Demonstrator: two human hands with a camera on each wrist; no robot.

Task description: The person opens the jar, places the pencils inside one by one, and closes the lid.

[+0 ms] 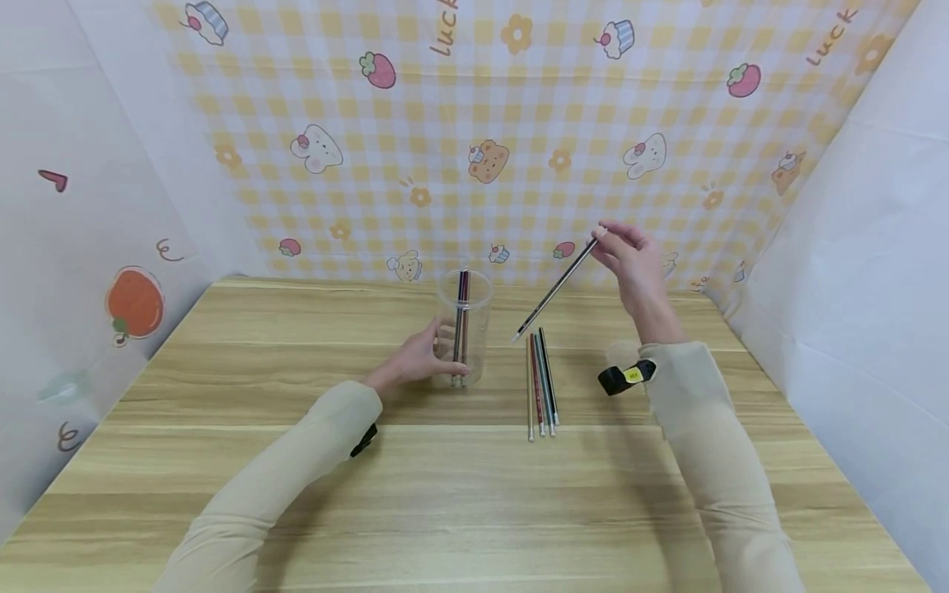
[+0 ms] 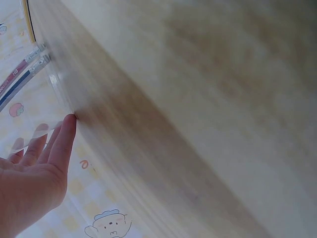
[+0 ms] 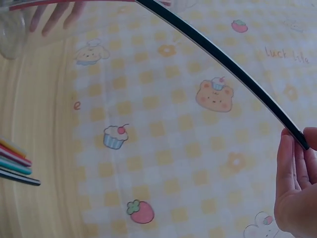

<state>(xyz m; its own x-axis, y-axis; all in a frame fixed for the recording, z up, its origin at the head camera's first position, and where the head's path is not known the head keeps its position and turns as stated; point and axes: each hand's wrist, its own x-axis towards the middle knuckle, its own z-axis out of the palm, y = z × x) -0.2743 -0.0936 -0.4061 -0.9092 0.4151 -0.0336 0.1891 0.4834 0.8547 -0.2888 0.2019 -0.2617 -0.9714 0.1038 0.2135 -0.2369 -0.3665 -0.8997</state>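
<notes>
My left hand (image 1: 418, 356) holds a tall clear plastic cup (image 1: 479, 338) upright on the table, thumb in front and fingers behind. Inside the cup stand a few pencils (image 1: 463, 317); the left wrist view shows their ends (image 2: 30, 72) beside the hand (image 2: 39, 178). To the right and higher up, my right hand (image 1: 633, 268) pinches a dark pencil (image 1: 558, 285) by its upper end. That pencil slants down to the left, its lower end above the table and apart from the cup. Several pencils (image 1: 542, 383) of different colours lie side by side right of the cup.
A wooden table (image 1: 460, 511) carries everything. Behind it hangs a yellow checked cloth (image 1: 445, 115) with cartoon prints, and white cloth walls (image 1: 875, 247) flank both sides. A faint translucent round thing (image 1: 619, 352) lies near the right wrist.
</notes>
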